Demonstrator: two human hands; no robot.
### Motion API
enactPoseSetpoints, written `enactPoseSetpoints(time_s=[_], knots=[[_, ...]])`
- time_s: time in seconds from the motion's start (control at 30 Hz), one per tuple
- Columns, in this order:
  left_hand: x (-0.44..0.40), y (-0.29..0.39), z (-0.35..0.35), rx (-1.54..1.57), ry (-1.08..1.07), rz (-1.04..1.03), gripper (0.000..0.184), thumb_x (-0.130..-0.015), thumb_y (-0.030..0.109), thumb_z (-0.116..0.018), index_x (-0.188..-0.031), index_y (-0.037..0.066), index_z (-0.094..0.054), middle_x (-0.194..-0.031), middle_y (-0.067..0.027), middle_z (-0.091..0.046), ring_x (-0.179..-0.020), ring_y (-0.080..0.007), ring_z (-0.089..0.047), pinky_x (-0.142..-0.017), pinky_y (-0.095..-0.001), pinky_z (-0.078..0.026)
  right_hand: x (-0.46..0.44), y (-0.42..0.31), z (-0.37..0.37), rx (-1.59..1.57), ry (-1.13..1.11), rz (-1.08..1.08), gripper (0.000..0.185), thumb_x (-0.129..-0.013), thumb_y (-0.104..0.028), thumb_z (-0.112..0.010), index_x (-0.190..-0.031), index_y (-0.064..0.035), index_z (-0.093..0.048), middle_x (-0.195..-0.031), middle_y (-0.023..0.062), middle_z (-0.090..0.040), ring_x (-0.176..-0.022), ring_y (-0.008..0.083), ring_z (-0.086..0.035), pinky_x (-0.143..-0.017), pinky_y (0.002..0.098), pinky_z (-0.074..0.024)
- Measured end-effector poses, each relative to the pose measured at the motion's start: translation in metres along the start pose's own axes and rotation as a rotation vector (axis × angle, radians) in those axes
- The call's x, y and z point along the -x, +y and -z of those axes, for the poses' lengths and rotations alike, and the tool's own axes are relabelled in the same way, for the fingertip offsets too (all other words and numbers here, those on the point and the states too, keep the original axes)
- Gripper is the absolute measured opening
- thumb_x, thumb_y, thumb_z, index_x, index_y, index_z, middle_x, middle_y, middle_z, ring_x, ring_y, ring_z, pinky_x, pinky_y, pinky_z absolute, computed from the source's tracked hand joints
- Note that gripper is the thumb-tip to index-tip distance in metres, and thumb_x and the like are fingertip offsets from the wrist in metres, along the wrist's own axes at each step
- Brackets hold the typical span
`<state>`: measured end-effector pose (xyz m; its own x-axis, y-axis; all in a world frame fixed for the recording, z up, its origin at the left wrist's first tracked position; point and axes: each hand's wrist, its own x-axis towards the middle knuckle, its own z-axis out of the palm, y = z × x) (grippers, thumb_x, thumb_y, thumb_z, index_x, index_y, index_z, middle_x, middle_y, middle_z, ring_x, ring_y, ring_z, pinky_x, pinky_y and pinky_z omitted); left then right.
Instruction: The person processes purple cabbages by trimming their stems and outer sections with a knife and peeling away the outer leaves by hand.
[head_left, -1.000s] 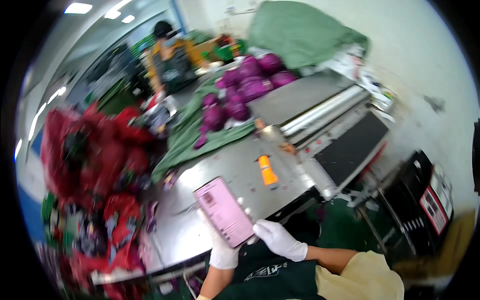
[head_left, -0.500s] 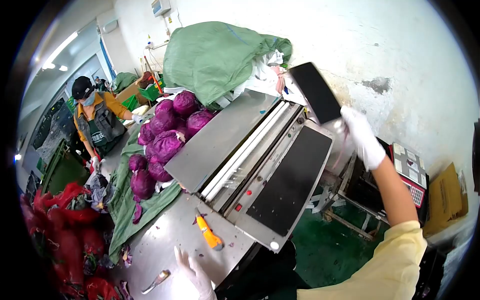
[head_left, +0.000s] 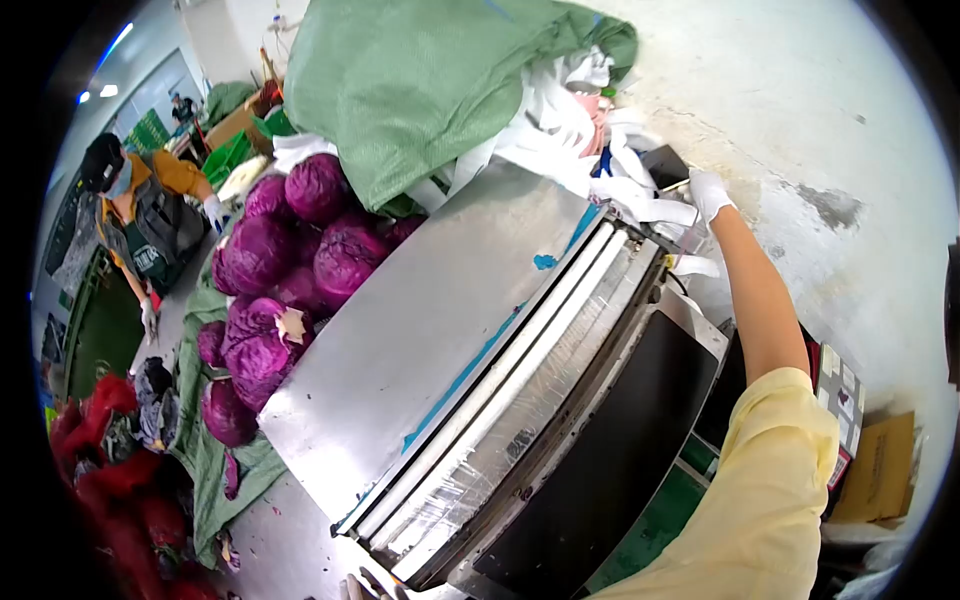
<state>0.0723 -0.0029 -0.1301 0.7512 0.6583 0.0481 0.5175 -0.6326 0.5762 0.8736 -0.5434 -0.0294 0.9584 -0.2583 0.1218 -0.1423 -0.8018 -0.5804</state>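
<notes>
My right hand (head_left: 708, 196), in a white glove, reaches far out past the wrapping machine. Its fingers are closed on the edge of a dark, flat phone (head_left: 664, 167), which is tilted among white strips by the wall. The fingertips are partly hidden. Only a few gloved fingers of my left hand (head_left: 372, 584) show at the bottom edge, apart, near the machine's front corner. Between my arms lies the wrapping machine (head_left: 385, 320), with a metal top, white rollers (head_left: 500, 400), clear film and a black plate (head_left: 600, 450).
Purple cabbages (head_left: 258, 252) lie heaped on a green cloth (head_left: 190, 390) left of the machine. A large green sack (head_left: 410, 90) rises behind. Red net bags (head_left: 120, 500) are at lower left. A masked co-worker (head_left: 160, 215) stands at far left. A cardboard box (head_left: 875, 470) is at right.
My right hand has carried the phone away and down into the white strips by the wall. The view has shifted closer to the machine; my left hand has nearly left the bottom edge.
</notes>
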Motion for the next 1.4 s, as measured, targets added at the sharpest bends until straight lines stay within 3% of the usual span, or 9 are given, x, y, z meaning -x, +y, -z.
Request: enactPoseSetpoints(time_s=[0.07,0.23,0.33,0.43,0.7,0.73,0.87,1.03,1.4], knots=[[-0.007,0.041,0.019,-0.211,-0.043,0.008,0.067,-0.097,0.025,-0.060,-0.150,-0.006,-0.035,-0.151,-0.0300,-0.034,-0.131,-0.0405,-0.050,-0.108,-0.0443,-0.044,0.024,-0.024,0.012,-0.387,-0.011,-0.149,0.026,-0.094,-0.021,-0.056,-0.101,-0.0016,-0.072,-0.094,0.0202,-0.075,-0.087,0.0340,-0.074,-0.075,0.0466,-0.0588],[-0.001,0.016,0.009,-0.075,-0.002,-0.010,0.074,-0.096,0.034,-0.063,-0.152,-0.005,-0.033,-0.153,-0.0299,-0.031,-0.136,-0.0412,-0.044,-0.113,-0.0454,-0.039,0.018,0.002,0.033,0.876,0.054,0.363,0.026,-0.088,-0.020,-0.064,-0.106,-0.0038,-0.072,-0.109,0.0229,-0.071,-0.100,0.0399,-0.069,-0.086,0.0467,-0.0560],[0.001,0.011,-0.014,0.511,0.040,0.036,0.071,-0.096,0.022,-0.056,-0.147,-0.015,-0.023,-0.157,-0.0235,-0.013,-0.145,-0.0395,-0.028,-0.118,-0.0480,-0.031,0.052,-0.014,0.051,0.528,0.115,0.362,0.031,-0.089,-0.023,-0.063,-0.113,-0.0047,-0.071,-0.113,0.0221,-0.070,-0.102,0.0390,-0.068,-0.090,0.0450,-0.0536],[-0.008,0.043,0.007,0.002,-0.031,-0.069,0.068,-0.083,0.007,-0.056,-0.144,-0.012,-0.033,-0.145,-0.0296,-0.034,-0.141,-0.0452,-0.028,-0.116,-0.0521,-0.029,0.133,-0.099,0.092,-0.050,0.155,0.338,0.034,-0.094,-0.027,-0.060,-0.118,-0.0057,-0.069,-0.117,0.0203,-0.069,-0.106,0.0364,-0.066,-0.094,0.0417,-0.0509],[-0.016,0.055,0.029,0.216,0.172,-0.118,0.069,-0.084,0.030,-0.075,-0.143,0.004,-0.049,-0.134,-0.0252,-0.047,-0.124,-0.0414,-0.047,-0.107,-0.0490,-0.039,0.485,-0.318,0.170,-0.394,-0.165,0.689,0.040,-0.105,-0.035,-0.052,-0.132,-0.0084,-0.063,-0.126,0.0154,-0.067,-0.116,0.0296,-0.061,-0.104,0.0331,-0.0436],[-0.018,0.056,0.035,0.236,0.170,-0.130,0.068,-0.085,0.030,-0.074,-0.143,0.004,-0.049,-0.133,-0.0245,-0.047,-0.124,-0.0421,-0.047,-0.107,-0.0487,-0.040,0.512,-0.304,0.146,-0.254,-0.028,1.141,0.045,-0.103,-0.044,-0.055,-0.133,-0.0132,-0.063,-0.126,0.0173,-0.067,-0.120,0.0330,-0.059,-0.110,0.0353,-0.0393],[-0.007,0.044,0.038,0.484,0.387,-0.218,0.063,-0.089,0.024,-0.071,-0.144,0.004,-0.048,-0.134,-0.0223,-0.049,-0.128,-0.0407,-0.046,-0.110,-0.0467,-0.037,0.668,-0.325,0.107,0.064,-0.137,1.587,0.027,-0.095,-0.004,-0.053,-0.121,0.0009,-0.063,-0.133,0.0185,-0.056,-0.132,0.0355,-0.049,-0.118,0.0483,-0.0299],[0.069,-0.022,0.104,0.613,0.502,-0.224,0.056,-0.091,0.015,-0.069,-0.142,0.005,-0.050,-0.139,-0.0146,-0.055,-0.133,-0.0347,-0.048,-0.113,-0.0427,-0.037,0.785,-0.310,-0.012,-0.236,-0.597,1.396,0.031,-0.089,0.002,-0.060,-0.119,-0.0050,-0.067,-0.123,0.0149,-0.060,-0.123,0.0322,-0.053,-0.107,0.0405,-0.0400],[0.120,-0.250,0.289,0.396,1.198,-0.116,0.038,-0.089,0.000,-0.064,-0.127,-0.001,-0.060,-0.123,-0.0152,-0.064,-0.115,-0.0267,-0.062,-0.099,-0.0350,-0.049,0.931,-0.364,-0.184,-0.057,-0.554,1.481,0.057,-0.086,-0.019,-0.071,-0.141,-0.0119,-0.056,-0.124,0.0170,-0.061,-0.117,0.0348,-0.057,-0.103,0.0456,-0.0433]])
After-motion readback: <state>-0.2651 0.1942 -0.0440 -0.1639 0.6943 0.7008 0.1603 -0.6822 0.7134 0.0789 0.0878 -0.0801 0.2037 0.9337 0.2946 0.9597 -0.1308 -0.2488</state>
